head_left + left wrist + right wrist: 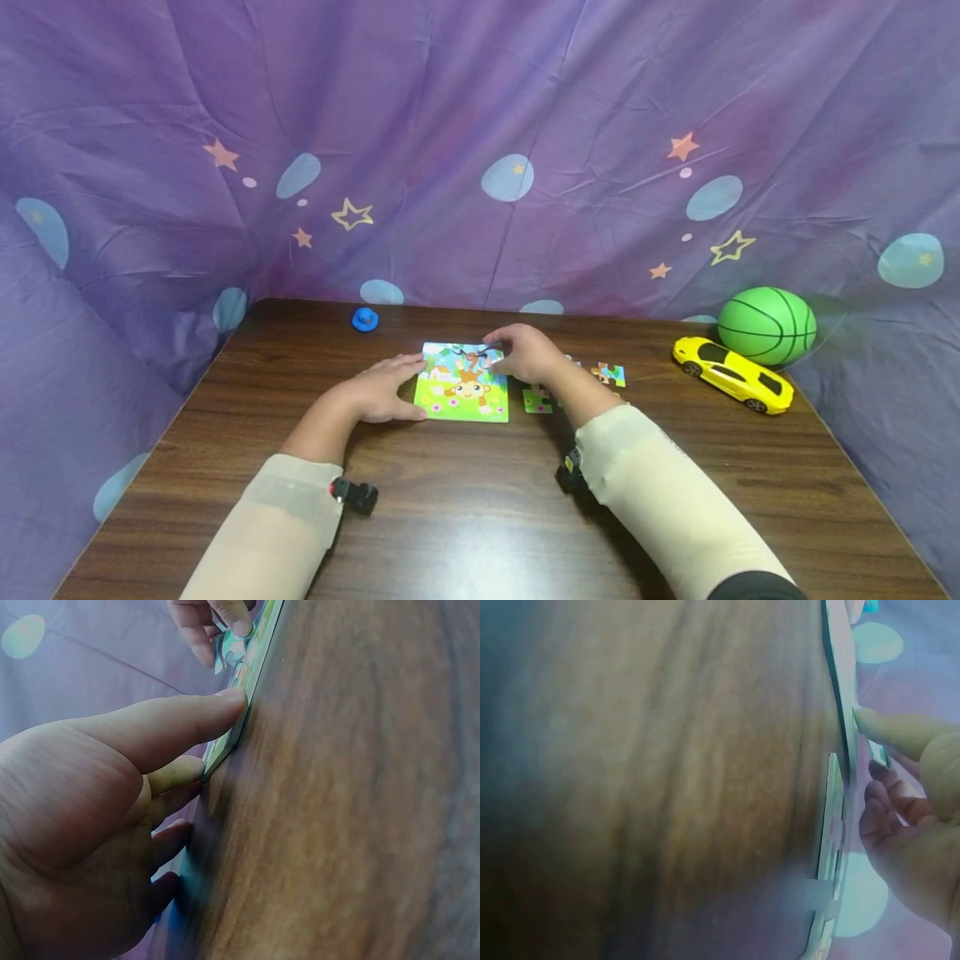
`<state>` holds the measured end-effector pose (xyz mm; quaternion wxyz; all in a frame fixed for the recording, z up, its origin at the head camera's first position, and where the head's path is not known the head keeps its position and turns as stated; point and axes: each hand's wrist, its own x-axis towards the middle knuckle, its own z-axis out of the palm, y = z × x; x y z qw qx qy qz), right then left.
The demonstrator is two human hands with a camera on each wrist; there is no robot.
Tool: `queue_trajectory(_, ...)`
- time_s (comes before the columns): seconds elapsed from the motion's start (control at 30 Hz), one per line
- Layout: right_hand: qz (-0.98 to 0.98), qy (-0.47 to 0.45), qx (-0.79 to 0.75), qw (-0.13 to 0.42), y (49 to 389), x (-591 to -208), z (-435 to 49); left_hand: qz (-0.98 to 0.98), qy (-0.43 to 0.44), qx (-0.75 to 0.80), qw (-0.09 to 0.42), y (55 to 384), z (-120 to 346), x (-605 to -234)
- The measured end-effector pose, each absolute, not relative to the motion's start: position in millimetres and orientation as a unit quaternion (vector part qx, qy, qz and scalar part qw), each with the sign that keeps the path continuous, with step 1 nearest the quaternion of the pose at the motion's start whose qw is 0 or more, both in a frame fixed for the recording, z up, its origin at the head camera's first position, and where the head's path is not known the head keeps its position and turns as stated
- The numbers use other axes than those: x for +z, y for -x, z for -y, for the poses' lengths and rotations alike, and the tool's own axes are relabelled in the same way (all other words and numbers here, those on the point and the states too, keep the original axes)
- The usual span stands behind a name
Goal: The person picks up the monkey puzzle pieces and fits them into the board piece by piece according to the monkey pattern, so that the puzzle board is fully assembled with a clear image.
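Observation:
A colourful monkey puzzle board [462, 385] lies flat at the middle of the dark wooden table [465, 517]. My left hand [408, 387] rests at its left edge, thumb and fingers straight against the rim; in the left wrist view the thumb [180, 724] touches the board's side [238, 724]. My right hand [501, 350] is over the board's far right corner and pinches a puzzle piece [227, 652] there. The right wrist view is blurred and shows the right hand [911, 817] beside the board's edge [838, 712].
Loose puzzle pieces [611, 373] lie right of the board, one [537, 401] by my right wrist. A yellow toy car [733, 374] and a green ball [767, 325] sit at the far right. A small blue object [365, 319] lies behind the board. Purple cloth [480, 150] surrounds the table.

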<state>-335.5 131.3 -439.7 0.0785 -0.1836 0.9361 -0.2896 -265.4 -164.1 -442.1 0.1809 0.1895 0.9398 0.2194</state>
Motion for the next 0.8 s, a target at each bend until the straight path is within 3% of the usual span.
queue_trajectory(0.8, -0.947, 0.196, -0.227, 0.118, 337.3, -440.0, -124.2, -0.939, -0.186, 0.224, 0.185, 263.7, 163.2, -440.8)
